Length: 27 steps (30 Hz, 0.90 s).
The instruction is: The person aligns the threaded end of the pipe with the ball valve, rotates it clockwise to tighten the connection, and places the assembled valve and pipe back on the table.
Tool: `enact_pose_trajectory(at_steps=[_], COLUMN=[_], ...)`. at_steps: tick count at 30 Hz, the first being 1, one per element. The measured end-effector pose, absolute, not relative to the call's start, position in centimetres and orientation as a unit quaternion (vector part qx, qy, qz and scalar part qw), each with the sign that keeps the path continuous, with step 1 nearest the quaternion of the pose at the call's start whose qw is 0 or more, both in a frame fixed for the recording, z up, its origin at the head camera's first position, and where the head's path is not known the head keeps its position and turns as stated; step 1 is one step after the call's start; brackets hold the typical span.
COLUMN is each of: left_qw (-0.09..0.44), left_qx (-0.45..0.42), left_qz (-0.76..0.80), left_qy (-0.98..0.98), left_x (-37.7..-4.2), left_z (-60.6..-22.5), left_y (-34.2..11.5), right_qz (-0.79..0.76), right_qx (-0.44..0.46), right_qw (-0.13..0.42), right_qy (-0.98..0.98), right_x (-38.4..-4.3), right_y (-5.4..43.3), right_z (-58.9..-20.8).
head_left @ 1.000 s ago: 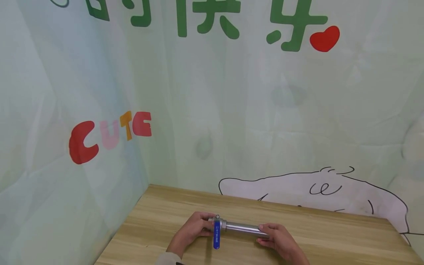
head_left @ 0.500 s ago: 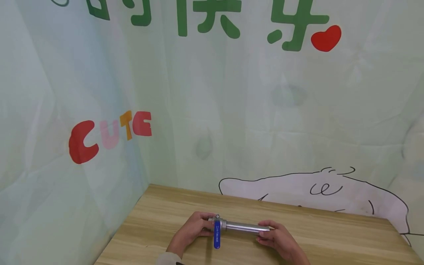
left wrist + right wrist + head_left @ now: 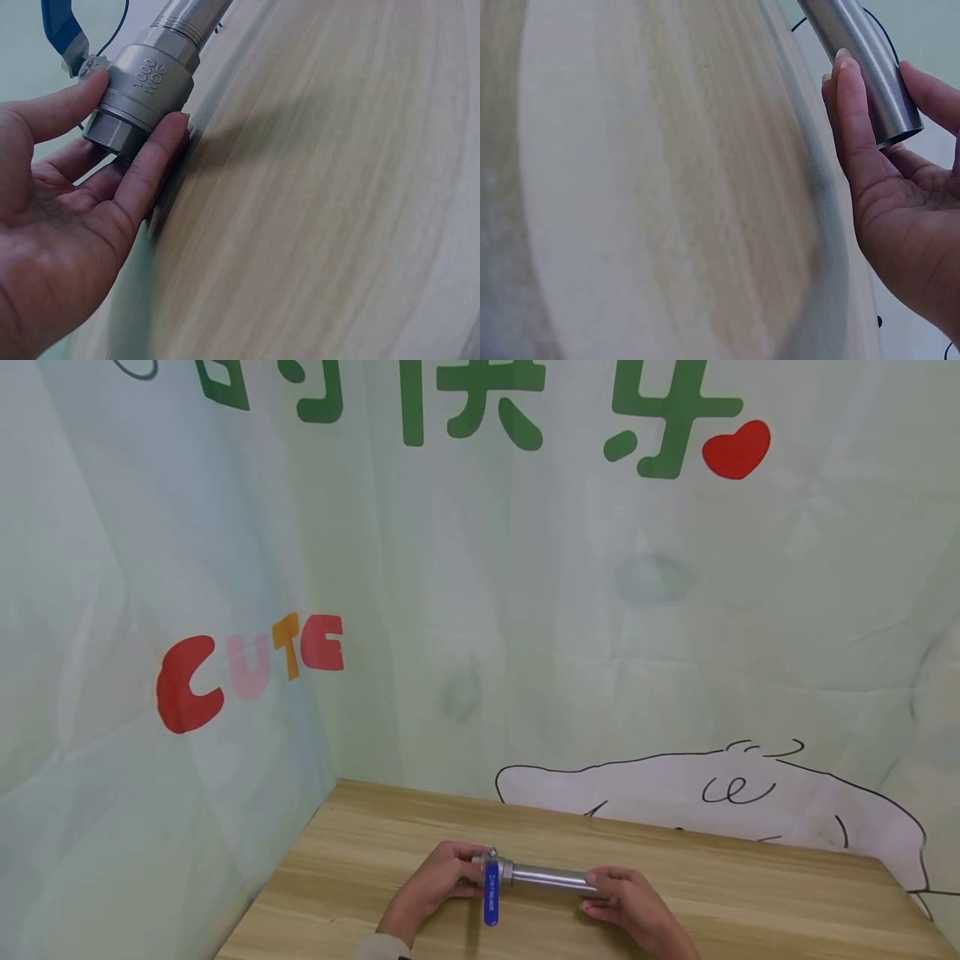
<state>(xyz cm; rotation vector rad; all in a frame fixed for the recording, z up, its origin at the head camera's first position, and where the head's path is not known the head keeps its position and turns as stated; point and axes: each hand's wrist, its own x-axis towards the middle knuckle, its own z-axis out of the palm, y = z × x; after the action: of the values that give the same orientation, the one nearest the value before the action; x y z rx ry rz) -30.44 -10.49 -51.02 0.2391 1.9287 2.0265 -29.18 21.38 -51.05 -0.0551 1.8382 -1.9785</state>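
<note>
– spelling "cute", coloured letters sit on the left wall. what comes after them?
– the left hand, with a pale sleeve on the forearm. its thumb and fingers pinch the end of a metal valve marked "1000 wog".
– and the blue handle?
– it's on the valve, set crosswise to the pipe.
– where is that pipe?
– it joins the valve's right side and runs rightward between both hands, over the wooden counter.
– how about the right hand?
– thumb and fingers pinch the pipe's far end; its round rim shows in the right wrist view.
– what's behind?
– a pale cartoon shape on the back wall, just above the counter's far edge, and farther right, high up, a red heart.
</note>
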Motion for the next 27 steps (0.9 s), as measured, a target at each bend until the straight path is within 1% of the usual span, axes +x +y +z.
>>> enact_pose_trajectory(at_steps=[10,20,27], left_qw=[0.170,0.172,0.169], left_qx=[0.077,0.067,0.069], left_qz=[0.708,0.703,0.705], left_qy=[0.681,0.687,0.685], left_x=[-30.29,-30.57,-30.52], left_z=[-50.98,-50.97,-50.97], left_y=[-10.40,-10.42,-10.44], right_qz=[-0.729,-0.714,-0.707], right_qx=[-0.011,-0.001,-0.010], right_qw=[0.201,0.213,0.201], right_qy=[0.654,0.667,0.678], right_x=[-29.09,-29.29,-29.11], right_y=[21.14,21.07,21.08], right_z=[-50.91,-50.81,-51.07])
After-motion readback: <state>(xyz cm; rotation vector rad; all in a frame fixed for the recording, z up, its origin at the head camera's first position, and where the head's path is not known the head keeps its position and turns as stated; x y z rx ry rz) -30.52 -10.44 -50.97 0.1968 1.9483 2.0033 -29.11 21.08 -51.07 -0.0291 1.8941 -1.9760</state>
